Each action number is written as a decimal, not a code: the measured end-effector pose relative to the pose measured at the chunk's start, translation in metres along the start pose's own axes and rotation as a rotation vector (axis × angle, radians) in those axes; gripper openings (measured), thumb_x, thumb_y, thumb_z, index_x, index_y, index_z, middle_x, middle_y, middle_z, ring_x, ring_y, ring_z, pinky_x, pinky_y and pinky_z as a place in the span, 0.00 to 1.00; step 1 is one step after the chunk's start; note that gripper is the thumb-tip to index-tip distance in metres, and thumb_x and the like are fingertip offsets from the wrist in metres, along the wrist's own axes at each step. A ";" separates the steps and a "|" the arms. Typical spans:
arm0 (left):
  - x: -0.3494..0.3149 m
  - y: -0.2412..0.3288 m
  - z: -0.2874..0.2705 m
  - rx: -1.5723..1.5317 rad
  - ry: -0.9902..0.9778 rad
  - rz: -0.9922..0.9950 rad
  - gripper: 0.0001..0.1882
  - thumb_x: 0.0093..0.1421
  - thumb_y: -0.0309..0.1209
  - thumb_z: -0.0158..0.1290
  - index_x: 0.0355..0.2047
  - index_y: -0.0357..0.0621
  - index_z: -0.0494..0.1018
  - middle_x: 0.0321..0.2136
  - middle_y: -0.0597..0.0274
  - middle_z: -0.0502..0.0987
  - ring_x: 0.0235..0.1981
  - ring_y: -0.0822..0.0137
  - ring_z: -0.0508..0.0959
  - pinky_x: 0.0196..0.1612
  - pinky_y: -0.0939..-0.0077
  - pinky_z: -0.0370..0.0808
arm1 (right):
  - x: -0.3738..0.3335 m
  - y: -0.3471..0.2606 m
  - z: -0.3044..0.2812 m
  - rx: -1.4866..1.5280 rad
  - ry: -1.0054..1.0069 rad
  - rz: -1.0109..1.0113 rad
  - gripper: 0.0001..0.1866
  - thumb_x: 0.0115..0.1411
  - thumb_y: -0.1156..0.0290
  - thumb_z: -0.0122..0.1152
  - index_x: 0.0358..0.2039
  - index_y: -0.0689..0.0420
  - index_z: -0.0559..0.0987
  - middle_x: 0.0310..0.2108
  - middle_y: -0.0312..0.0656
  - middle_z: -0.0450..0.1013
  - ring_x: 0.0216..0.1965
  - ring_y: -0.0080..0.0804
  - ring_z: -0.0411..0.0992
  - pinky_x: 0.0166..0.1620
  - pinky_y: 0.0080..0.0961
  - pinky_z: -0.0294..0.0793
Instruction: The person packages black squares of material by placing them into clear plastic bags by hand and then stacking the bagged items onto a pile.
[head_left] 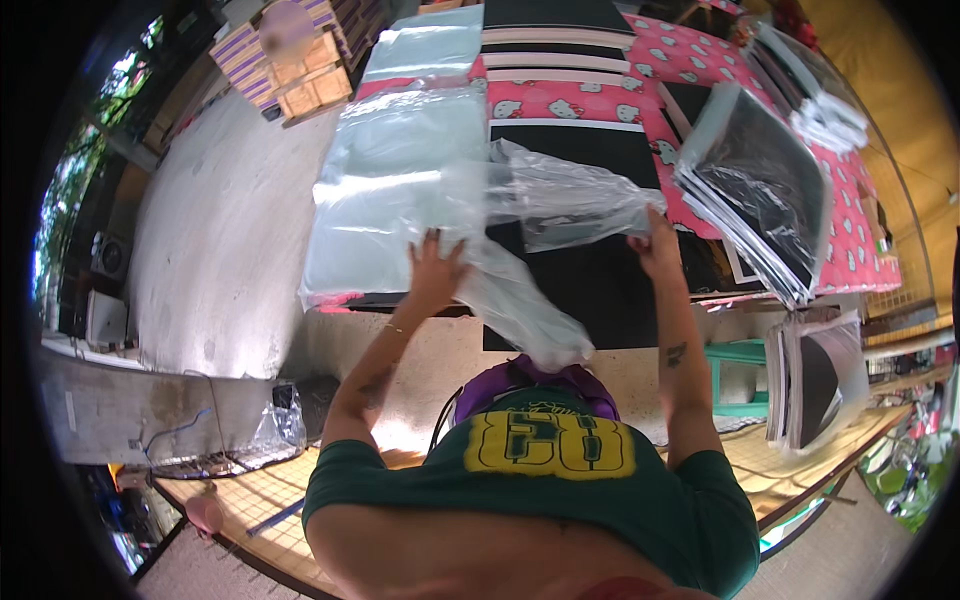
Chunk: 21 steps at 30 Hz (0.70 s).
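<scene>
My right hand (658,246) is closed on one end of a crumpled clear plastic bag (575,195), which stretches leftward above black sheets (595,285) on the table. Its far end is blurred by motion. My left hand (436,272), fingers spread, rests at the near right edge of a stack of clear plastic bags (375,200). Beside that hand, a loose fold of plastic (525,305) hangs over the table's near edge toward my body. Part of the black sheets is hidden under the plastic.
A pink patterned cloth (560,100) covers the table. Plastic-wrapped black and white sheets (765,190) lie to the right, above another wrapped bundle (805,380) by a green stool (738,380). More bags (425,45) and boards (555,60) lie at the back; cardboard boxes (315,75) stand beyond.
</scene>
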<state>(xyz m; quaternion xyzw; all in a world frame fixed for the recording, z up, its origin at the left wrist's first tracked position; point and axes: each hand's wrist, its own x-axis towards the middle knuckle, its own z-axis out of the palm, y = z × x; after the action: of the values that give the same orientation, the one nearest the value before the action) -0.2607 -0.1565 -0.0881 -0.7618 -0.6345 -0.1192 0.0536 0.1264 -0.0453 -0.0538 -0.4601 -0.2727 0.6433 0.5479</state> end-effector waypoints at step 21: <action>0.090 0.194 -0.068 -1.121 0.068 0.085 0.13 0.59 0.35 0.51 0.26 0.35 0.72 0.15 0.63 0.69 0.20 0.77 0.67 0.24 0.79 0.65 | -0.090 -0.033 0.025 -0.001 -0.351 0.002 0.12 0.62 0.64 0.50 0.41 0.57 0.73 0.38 0.37 0.72 0.38 0.26 0.72 0.42 0.29 0.74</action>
<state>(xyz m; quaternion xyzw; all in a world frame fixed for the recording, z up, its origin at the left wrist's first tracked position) -0.0631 -0.1233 0.0138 -0.6943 -0.4406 -0.4605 -0.3342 0.1166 -0.1194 0.0114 -0.3412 -0.3640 0.7141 0.4911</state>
